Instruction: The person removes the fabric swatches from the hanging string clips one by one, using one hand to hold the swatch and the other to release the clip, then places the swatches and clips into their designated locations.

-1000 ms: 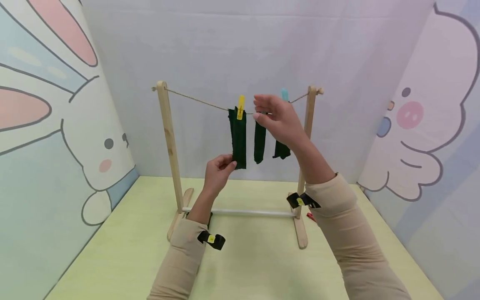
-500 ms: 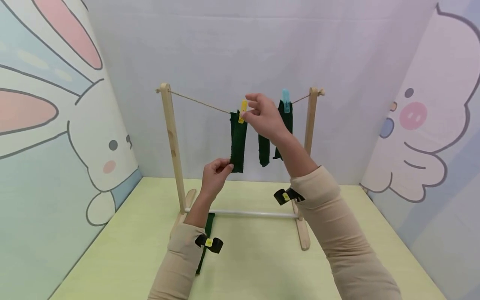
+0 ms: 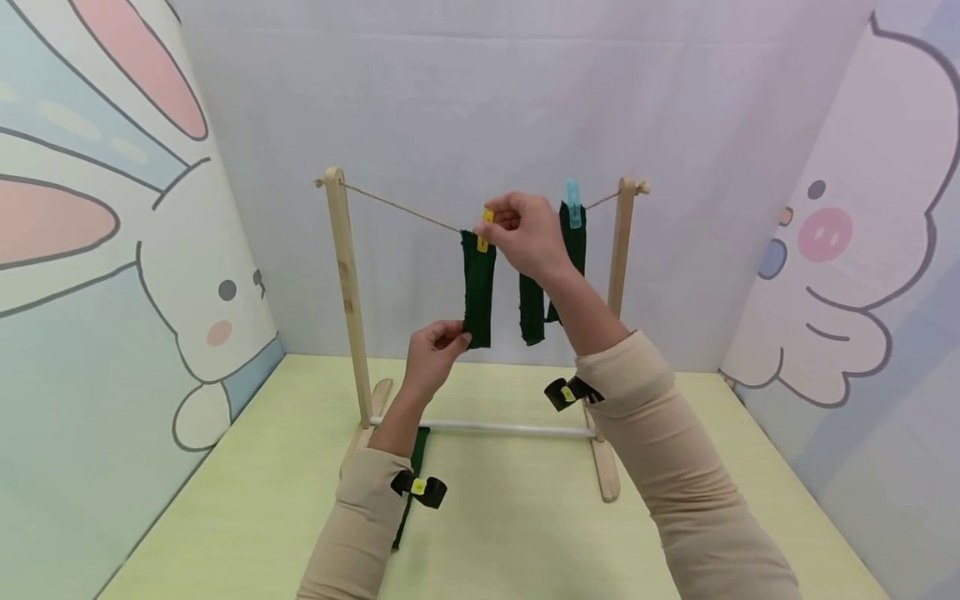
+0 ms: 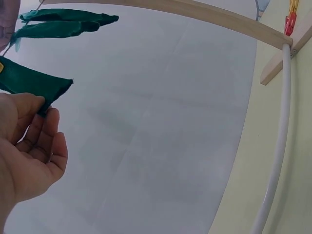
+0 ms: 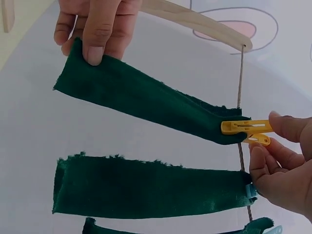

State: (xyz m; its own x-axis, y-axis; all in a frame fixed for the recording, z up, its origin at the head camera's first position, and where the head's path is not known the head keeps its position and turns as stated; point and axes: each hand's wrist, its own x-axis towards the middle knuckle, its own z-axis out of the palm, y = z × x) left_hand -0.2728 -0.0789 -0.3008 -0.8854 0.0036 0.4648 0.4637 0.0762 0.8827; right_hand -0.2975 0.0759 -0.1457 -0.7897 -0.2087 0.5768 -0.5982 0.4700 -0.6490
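Observation:
A dark green cloth strip (image 3: 477, 300) hangs over the rope (image 3: 397, 202) of a wooden rack, held at its top by a yellow clothespin (image 5: 234, 127). My left hand (image 3: 433, 358) pinches the strip's lower corner between thumb and fingers. Up at the rope, my right hand (image 3: 532, 242) pinches the handle end of the clothespin; its jaws straddle the folded top of the cloth. To the right hang two more green cloth strips, a middle one (image 3: 532, 312) and a farther one (image 3: 573, 246). A light blue clothespin (image 3: 573, 204) clips the farther one.
Wooden posts, left (image 3: 347, 292) and right (image 3: 621, 233), carry the rope, with a white bar (image 3: 495, 427) joining them low down. Another green cloth (image 3: 418, 450) lies on the pale yellow table (image 3: 510, 517), partly behind my left forearm. Red and yellow clothespins (image 4: 290, 24) lie beyond the rack.
My right hand has moved left from near the middle strip to the yellow clothespin and now pinches it. The clothespin and rope sit slightly lower. My left hand keeps its pinch on the cloth.

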